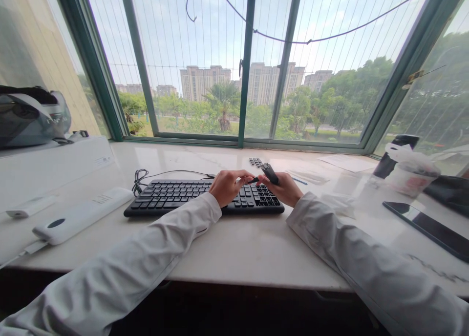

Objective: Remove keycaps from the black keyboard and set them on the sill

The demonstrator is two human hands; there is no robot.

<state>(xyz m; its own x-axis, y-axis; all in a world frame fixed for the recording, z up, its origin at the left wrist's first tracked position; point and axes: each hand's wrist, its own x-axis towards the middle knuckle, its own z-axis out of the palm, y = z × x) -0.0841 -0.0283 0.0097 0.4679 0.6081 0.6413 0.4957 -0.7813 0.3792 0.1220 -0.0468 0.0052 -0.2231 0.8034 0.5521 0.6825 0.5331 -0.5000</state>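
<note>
A black keyboard (172, 195) lies on the white counter beneath both hands. At its right end, several number-pad keys are off and the bare sockets (266, 197) show. My left hand (227, 185) is closed in a pinch over the keyboard, its fingertips on a small black piece (253, 180), perhaps a keycap. My right hand (287, 188) is wrapped round a short black brush (270, 174), tilted with its bristle end up and to the left. Its thumb and finger meet the small piece too. Loose black keycaps (255, 162) lie in a group just behind the hands.
A white power strip (84, 214) and a white box (54, 162) are at left. The keyboard's cable (139, 179) is bundled behind its left corner. On the right are a phone (428, 228), a plastic-wrapped cup (412, 175) and papers (348, 163). Windows (240, 82) rise behind.
</note>
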